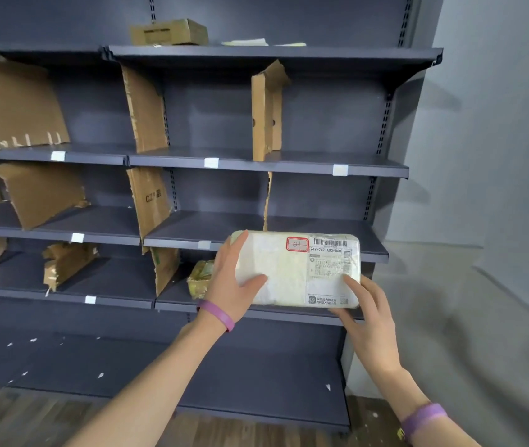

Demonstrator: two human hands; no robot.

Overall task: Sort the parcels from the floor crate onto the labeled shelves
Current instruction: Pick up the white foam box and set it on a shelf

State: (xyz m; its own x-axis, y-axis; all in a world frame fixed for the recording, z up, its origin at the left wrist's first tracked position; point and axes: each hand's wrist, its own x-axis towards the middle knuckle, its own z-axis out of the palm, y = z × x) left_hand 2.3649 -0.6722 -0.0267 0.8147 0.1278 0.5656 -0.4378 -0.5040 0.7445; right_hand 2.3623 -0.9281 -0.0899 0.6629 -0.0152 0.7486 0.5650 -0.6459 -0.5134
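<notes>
**White parcel held up in front of the shelves**

Both hands are on one parcel. The left hand (234, 279) grips its left end, with the fingers running up the side edge and the thumb laid across the front face. The right hand (366, 321) holds the lower right corner, thumb pressed on the front beside the printed label; its other fingers are hidden behind the parcel. Each wrist wears a purple band (218, 314).

The white parcel (276, 269) is a flat, wrapped block held off any surface, long side level and label facing me. It sits in front of the right-hand bay of the shelves (321, 227), covering part of the front edges of the two lower levels. Its shipping label carries a barcode, the code 247-247-A02-060 and a red-bordered sticker (297, 244) with a handwritten mark I cannot read for sure.

Just left of the left hand, on the lower shelf, lies a small yellowish packet (201, 279), partly hidden by the wrist. The shelving is dark grey metal, split into compartments by torn cardboard dividers (147, 111), with small white tags (211, 162) stuck along the shelf edges. A brown cardboard box (169, 32) sits on the top level, with some flat pale items (256, 42) to its right. Below is a wood-pattern floor (30, 421), and a grey wall (498, 156) stands to the right.
</notes>
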